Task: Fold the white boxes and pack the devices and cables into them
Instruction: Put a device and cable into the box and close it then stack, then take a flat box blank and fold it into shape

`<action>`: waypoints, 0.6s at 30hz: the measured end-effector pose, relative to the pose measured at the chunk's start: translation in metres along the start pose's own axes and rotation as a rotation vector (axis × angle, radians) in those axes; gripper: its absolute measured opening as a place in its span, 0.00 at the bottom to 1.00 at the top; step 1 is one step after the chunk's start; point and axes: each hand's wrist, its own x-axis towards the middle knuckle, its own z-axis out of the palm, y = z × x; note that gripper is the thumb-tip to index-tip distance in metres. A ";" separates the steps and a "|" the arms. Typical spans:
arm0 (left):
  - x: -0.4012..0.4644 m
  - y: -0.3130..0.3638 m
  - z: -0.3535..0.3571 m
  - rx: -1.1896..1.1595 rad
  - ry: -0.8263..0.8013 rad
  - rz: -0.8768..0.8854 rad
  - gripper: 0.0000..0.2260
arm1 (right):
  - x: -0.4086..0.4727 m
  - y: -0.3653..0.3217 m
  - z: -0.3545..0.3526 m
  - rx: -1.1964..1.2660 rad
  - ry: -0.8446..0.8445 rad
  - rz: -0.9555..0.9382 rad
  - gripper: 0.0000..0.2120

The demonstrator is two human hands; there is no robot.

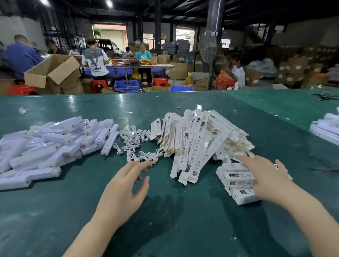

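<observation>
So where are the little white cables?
In the head view, the white cables lie tangled on the green table, between the pile of white devices on the left and the flat boxes, just beyond the left hand.

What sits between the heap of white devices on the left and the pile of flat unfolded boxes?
In the head view, a tangle of white cables lies between the devices and the flat boxes, on the green table.

I count two hands over the bench (189, 225): the left hand (123, 191) and the right hand (269, 178). Four folded boxes (239, 183) lie near its right edge. Devices (48, 146), cables (135, 145) and flat boxes (196, 140) are piled beyond counting.
</observation>
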 end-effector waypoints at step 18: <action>0.004 -0.015 -0.007 0.055 -0.089 -0.218 0.08 | 0.024 -0.092 -0.018 0.274 0.243 -0.288 0.25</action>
